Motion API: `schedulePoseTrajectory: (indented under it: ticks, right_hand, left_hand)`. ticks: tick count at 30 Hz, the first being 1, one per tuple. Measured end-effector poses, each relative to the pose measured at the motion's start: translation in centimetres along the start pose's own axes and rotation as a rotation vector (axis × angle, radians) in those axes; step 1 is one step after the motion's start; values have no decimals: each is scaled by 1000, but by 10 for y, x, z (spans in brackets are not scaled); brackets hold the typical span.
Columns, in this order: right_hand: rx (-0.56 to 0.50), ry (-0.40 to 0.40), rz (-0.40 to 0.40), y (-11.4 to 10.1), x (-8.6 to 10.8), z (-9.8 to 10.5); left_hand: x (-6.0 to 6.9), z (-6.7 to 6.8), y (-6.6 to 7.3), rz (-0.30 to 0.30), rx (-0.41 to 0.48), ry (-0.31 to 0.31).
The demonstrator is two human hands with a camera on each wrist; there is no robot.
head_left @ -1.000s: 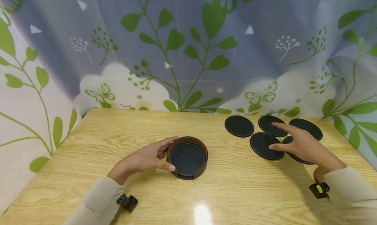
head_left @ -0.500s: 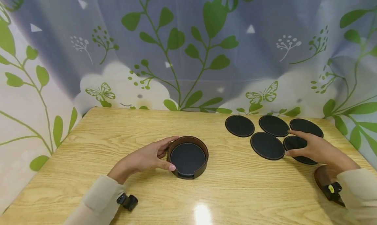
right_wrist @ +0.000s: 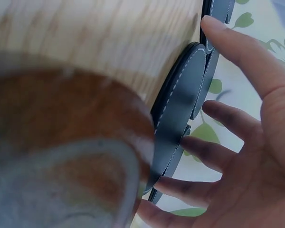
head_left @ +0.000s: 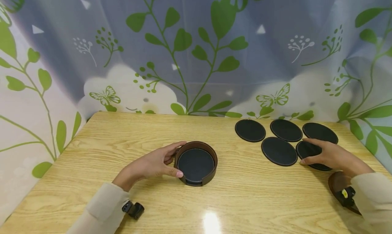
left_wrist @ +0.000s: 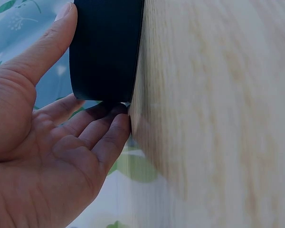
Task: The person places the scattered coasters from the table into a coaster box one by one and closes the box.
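The right hand (head_left: 335, 155), well to the right of the holder (head_left: 209, 179), spreads its fingers over the near right coaster (head_left: 307, 150), not gripping; the left hand (head_left: 150, 164) curls round the holder's left side. Four other coasters (head_left: 279, 151) lie right of the holder too. The flat coaster might slide away if the thumb pushes without lifting its edge. Whether the dark disc (head_left: 196, 164) inside the holder is another coaster, I cannot tell.

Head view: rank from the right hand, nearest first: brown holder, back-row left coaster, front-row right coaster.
1. Front-row right coaster: partly under the right hand.
2. Back-row left coaster: farther left and back.
3. Brown holder: farthest left, touching the left hand.
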State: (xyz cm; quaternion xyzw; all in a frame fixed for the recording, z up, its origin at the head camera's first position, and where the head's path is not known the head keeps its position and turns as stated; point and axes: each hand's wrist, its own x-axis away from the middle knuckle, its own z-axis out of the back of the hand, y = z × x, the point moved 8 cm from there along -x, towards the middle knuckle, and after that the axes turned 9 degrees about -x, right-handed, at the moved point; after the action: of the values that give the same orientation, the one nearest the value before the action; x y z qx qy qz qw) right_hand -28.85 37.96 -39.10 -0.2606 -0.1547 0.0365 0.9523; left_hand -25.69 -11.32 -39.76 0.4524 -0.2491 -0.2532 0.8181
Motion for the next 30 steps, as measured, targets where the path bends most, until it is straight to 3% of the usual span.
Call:
schedulePoseTrajectory:
  ticks: [15, 30]
  right_hand:
    - [40, 10, 20, 5, -2, 2]
    - [144, 55, 29, 2, 1, 8]
  left_hand:
    - [-1, 1, -2, 4, -27, 7]
    - [-1, 1, -3, 9, -15, 11]
